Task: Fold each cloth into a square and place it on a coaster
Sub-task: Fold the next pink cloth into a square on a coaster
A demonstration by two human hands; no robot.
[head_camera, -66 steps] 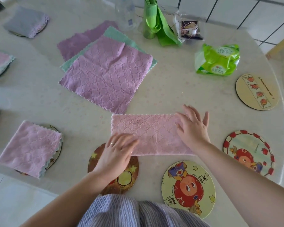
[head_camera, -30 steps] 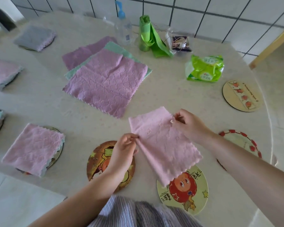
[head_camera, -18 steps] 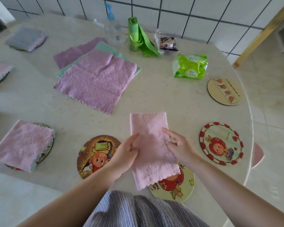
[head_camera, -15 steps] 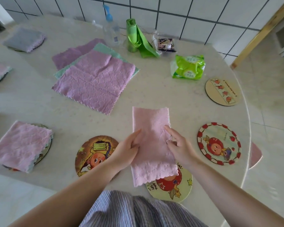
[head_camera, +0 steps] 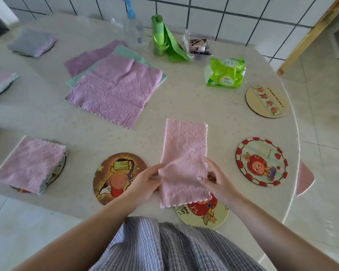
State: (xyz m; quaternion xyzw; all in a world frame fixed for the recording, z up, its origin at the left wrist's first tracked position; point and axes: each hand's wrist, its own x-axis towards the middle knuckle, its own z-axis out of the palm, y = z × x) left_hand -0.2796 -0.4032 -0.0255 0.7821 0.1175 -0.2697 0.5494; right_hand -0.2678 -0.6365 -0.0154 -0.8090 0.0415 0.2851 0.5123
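Left hand (head_camera: 145, 182) and right hand (head_camera: 219, 182) pinching opposite edges of the pink cloth (head_camera: 184, 153), folded long, on the desk (head_camera: 184, 106), near end overlapping a yellow coaster (head_camera: 202, 214). Far left, folded pink cloth on coaster (head_camera: 29, 163); far back, clear spray bottle (head_camera: 134, 28), contents unclear.

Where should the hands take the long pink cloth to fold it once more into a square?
Best at the near short edge of the pink cloth, one corner per hand. The strip runs away from the person, with its near end overlapping the yellow coaster. The left hand and right hand already pinch its sides near that end; lifting from there to the far edge should halve it.
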